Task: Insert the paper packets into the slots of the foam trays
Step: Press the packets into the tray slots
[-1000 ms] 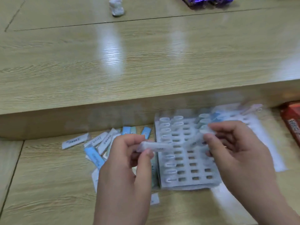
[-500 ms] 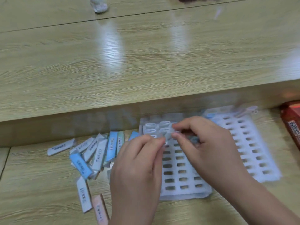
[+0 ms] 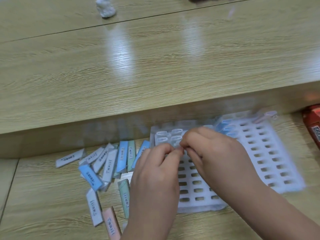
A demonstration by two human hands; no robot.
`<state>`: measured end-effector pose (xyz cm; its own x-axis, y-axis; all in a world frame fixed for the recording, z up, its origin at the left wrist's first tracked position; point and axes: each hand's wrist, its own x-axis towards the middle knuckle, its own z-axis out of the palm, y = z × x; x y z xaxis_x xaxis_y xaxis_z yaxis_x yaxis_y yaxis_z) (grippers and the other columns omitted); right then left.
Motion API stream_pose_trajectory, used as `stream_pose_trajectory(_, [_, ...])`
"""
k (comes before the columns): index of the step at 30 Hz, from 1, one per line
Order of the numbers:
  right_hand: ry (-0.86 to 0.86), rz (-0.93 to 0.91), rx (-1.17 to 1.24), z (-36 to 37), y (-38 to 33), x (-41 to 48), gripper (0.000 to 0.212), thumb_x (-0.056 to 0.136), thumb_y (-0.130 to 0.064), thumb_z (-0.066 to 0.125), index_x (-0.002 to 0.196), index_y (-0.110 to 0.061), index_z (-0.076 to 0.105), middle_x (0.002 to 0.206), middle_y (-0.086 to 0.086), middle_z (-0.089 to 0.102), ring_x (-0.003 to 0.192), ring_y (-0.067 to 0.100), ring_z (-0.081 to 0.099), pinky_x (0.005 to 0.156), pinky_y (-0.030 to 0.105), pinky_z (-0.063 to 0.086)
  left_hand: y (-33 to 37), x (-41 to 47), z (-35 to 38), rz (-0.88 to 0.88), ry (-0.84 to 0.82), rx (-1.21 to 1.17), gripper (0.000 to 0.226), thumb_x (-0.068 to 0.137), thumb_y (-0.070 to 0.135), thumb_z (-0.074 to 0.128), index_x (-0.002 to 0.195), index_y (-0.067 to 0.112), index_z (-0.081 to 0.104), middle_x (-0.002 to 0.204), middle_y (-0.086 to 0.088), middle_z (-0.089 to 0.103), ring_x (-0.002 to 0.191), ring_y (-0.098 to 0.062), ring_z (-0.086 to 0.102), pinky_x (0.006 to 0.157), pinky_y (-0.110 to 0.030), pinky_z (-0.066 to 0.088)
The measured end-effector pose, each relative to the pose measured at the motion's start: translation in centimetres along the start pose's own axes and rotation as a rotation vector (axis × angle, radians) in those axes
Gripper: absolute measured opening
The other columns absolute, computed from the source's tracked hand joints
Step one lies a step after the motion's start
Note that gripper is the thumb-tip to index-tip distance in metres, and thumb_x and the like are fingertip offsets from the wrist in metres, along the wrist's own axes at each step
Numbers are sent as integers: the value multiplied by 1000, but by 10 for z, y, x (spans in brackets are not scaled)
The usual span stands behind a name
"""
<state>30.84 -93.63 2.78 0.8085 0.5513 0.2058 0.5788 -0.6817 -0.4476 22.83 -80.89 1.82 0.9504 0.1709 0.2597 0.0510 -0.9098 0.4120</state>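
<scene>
Two white foam trays with rows of slots lie side by side on the lower desk: the near tray (image 3: 199, 203) under my hands and a second tray (image 3: 270, 153) to its right. Several slots at the near tray's far end hold packets. My left hand (image 3: 154, 179) and my right hand (image 3: 213, 153) meet fingertip to fingertip over the near tray's upper rows and pinch a small white paper packet (image 3: 178, 148), mostly hidden by the fingers. Loose packets (image 3: 110, 161) in white, blue, green and pink lie in a heap to the left.
A raised wooden shelf (image 3: 155, 75) runs across behind the trays, its front edge just beyond them. A red box (image 3: 313, 125) sits at the far right. A small white object (image 3: 105, 7) stands at the top on the back surface.
Both hands, holding a packet above the tray a second ago, have come down together onto the near tray's upper rows. The view shifted, showing more of the loose packets and the second tray.
</scene>
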Motion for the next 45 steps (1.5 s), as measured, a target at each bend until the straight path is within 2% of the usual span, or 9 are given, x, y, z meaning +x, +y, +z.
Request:
stream_pose_trajectory(9, [46,54,66,2,-5,-5,38,73,13,65,96,-15,76,102,-1,67,80,18,65,65,24,46,11,3,-8,-13,-5,94,27,79,11,52,93,19,74,91,3,70,75,-21,60,60,-31,44])
stream_pose_trajectory(15, [204,9,131,5,-53,-13,24,88,-17,55,106,-23,70,104,-9,60,76,9,52,69,24,43,-24,-25,-31,-144,105,-94,27,88,27,51,105,26,72,109,3,60,88,-20,59,66,-32,50])
stream_pose_trajectory(20, [-134,32,7,53,-125,9,32,93,-43,49,118,-25,59,104,-5,58,83,17,65,62,29,46,-131,-48,-56,-638,168,-15,27,91,25,59,116,26,67,111,1,56,91,-24,63,75,-37,51])
stream_pose_trajectory(24, [-367,244,-187,100,-146,39,50,91,-65,45,118,-23,42,115,1,46,107,22,57,73,34,47,-193,-31,-60,-697,17,181,34,94,30,56,123,15,61,121,-12,54,108,-34,52,88,-42,44])
stream_pose_trajectory(29, [-303,330,-159,120,-144,54,45,87,-64,54,110,-26,50,109,-2,46,97,24,60,65,36,48,-220,-24,-61,-584,-8,209,23,89,32,64,106,18,68,106,-7,62,95,-34,54,78,-41,44])
stream_pose_trajectory(34, [-207,354,156,108,-143,54,20,91,-48,60,105,-34,62,90,-13,62,86,8,60,71,35,52,-227,-27,-73,-544,-31,37,14,84,21,73,95,27,67,88,8,64,86,-22,61,71,-39,50])
stream_pose_trajectory(38, [-67,381,551,77,-139,39,5,85,-38,71,83,-42,69,81,-31,66,75,-7,63,63,9,48,-212,-29,-88,-541,-18,-103,23,87,18,71,102,35,73,91,16,64,85,-5,61,71,-30,48])
stream_pose_trajectory(41, [53,317,623,39,-121,14,16,80,-43,69,95,-48,70,84,-26,70,73,-5,68,60,5,47,-183,-29,-102,-601,7,-314,19,85,21,68,87,41,67,82,20,71,75,4,64,63,-26,49])
stream_pose_trajectory(45, [226,281,479,-10,-66,-18,25,83,-50,65,107,-45,70,100,-11,70,80,13,72,73,37,60,-111,-20,-106,-534,-17,-661,16,82,19,71,87,33,67,70,9,74,49,0,59,44,-10,39])
